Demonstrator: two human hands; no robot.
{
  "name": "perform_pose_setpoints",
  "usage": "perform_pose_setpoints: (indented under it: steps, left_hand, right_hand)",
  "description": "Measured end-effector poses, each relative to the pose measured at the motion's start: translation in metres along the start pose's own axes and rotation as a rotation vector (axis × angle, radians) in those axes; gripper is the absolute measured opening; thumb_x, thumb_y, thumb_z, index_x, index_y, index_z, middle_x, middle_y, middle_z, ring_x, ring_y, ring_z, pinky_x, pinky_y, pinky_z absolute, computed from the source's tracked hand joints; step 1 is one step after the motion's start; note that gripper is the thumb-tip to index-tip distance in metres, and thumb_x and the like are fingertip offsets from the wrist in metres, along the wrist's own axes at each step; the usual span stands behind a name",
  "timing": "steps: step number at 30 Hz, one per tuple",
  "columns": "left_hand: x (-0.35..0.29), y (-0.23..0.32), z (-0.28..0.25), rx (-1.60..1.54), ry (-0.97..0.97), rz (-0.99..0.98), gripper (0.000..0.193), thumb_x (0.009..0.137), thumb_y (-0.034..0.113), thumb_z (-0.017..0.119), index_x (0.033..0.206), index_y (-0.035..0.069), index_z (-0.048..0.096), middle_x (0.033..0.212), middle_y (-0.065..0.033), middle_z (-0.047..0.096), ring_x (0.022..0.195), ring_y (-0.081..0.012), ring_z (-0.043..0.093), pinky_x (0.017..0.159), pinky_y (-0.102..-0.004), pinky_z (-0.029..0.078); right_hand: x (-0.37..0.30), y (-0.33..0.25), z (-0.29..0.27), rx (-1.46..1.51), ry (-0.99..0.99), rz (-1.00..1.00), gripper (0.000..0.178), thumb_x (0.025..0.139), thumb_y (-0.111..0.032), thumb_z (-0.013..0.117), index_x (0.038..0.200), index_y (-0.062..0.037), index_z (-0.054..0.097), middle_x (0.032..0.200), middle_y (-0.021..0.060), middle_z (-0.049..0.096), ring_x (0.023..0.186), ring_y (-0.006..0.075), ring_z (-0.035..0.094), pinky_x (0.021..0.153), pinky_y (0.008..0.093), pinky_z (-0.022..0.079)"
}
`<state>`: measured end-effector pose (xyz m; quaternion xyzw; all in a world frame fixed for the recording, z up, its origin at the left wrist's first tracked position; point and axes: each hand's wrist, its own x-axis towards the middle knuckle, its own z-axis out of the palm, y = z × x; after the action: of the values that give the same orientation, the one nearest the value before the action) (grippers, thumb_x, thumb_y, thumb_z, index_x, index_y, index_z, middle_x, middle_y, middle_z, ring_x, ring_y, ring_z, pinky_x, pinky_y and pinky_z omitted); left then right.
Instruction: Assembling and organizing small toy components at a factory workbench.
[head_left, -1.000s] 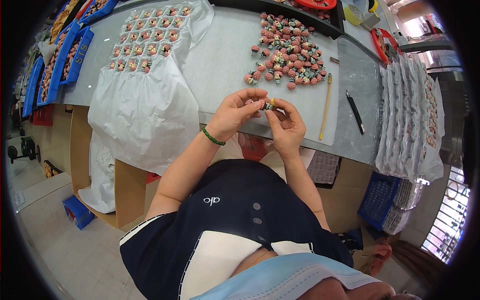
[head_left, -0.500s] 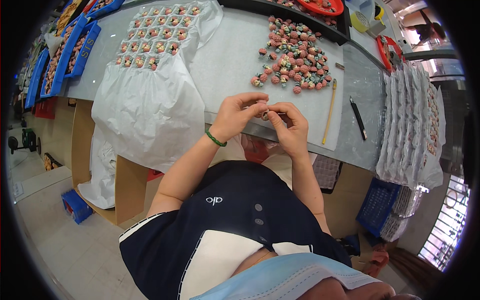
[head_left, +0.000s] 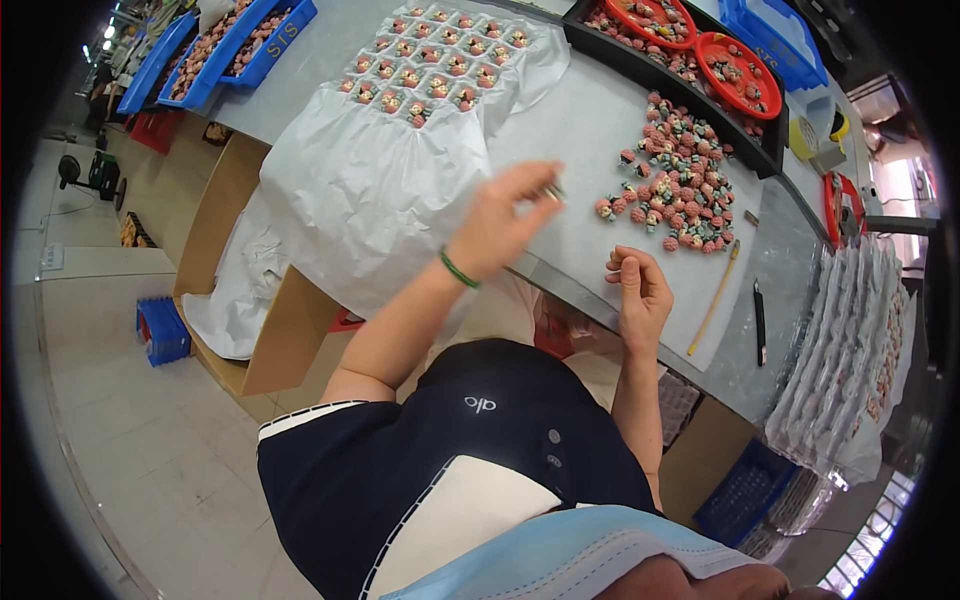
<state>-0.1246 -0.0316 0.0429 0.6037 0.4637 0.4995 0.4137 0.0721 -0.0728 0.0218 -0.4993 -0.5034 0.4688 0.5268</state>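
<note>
My left hand (head_left: 495, 225), with a green braided bracelet at the wrist, pinches a small figurine (head_left: 556, 190) between thumb and fingertips, over the white sheet near the table's front edge. The fingers hide most of it. Curled and closed, my right hand (head_left: 643, 300) hovers by the front edge; nothing shows between its fingers. Beyond it lies a loose pile of pink and grey-green figurines (head_left: 690, 185). At the far left, a white compartment tray (head_left: 425, 62) holds rows of similar figurines.
A yellow stick (head_left: 715, 300) and a black pen-like tool (head_left: 759, 322) lie at right. Stacked clear trays (head_left: 830, 345) stand past them. At the back sit a black tray (head_left: 640, 65) and red round trays (head_left: 738, 75); blue bins (head_left: 262, 50) stand far left.
My hands have come apart. The left has moved off with the figurine, while the right stays closed near the edge. The view has shifted, so the table sits further right.
</note>
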Motion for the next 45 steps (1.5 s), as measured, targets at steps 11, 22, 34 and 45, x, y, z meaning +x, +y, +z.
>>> perform_pose_setpoints:
  steps: [11, 22, 34, 45]
  left_hand:
    - [0.069, -0.078, -0.048, 1.203, 0.25, 0.245, 0.03, 0.072, 0.005, 0.057, 0.101, 0.0, 0.053, 0.086, -0.0138, 0.058, 0.077, -0.0333, 0.05, 0.07, -0.0393, 0.041]
    - [0.067, -0.069, -0.017, 1.362, 0.099, -0.17, 0.067, 0.087, 0.046, 0.035, 0.125, -0.008, 0.029, 0.135, -0.022, 0.023, 0.127, -0.0374, 0.012, 0.098, -0.0568, 0.007]
    - [0.035, -0.006, 0.06, 0.23, 0.044, 0.24, 0.024, 0.078, 0.004, 0.056, 0.102, 0.001, 0.057, 0.101, -0.0122, 0.056, 0.093, -0.0215, 0.053, 0.076, -0.0274, 0.041]
    - [0.013, -0.009, 0.099, -0.484, -0.28, -0.302, 0.021, 0.085, 0.01, 0.051, 0.102, -0.001, 0.057, 0.091, -0.0042, 0.058, 0.079, -0.0084, 0.052, 0.071, -0.0202, 0.043]
  right_hand:
    - [0.018, 0.041, -0.037, -0.207, 0.08, -0.044, 0.013, 0.083, -0.01, 0.056, 0.09, 0.0008, 0.059, 0.077, 0.0015, 0.057, 0.068, 0.0058, 0.049, 0.061, 0.0177, 0.041]
    - [0.054, 0.019, -0.03, -0.46, 0.054, -0.325, 0.016, 0.073, -0.002, 0.06, 0.089, -0.0015, 0.059, 0.082, 0.0058, 0.057, 0.069, 0.0131, 0.052, 0.06, 0.0225, 0.043]
    - [0.072, 0.0, -0.024, -0.582, 0.019, -0.455, 0.021, 0.072, -0.001, 0.059, 0.093, -0.0026, 0.058, 0.088, 0.0075, 0.055, 0.083, 0.0211, 0.052, 0.07, 0.0298, 0.044]
    - [0.022, 0.006, -0.031, 0.561, 0.096, 0.288, 0.024, 0.081, -0.002, 0.055, 0.104, 0.0008, 0.047, 0.087, 0.0071, 0.055, 0.078, 0.0152, 0.058, 0.066, 0.0232, 0.049]
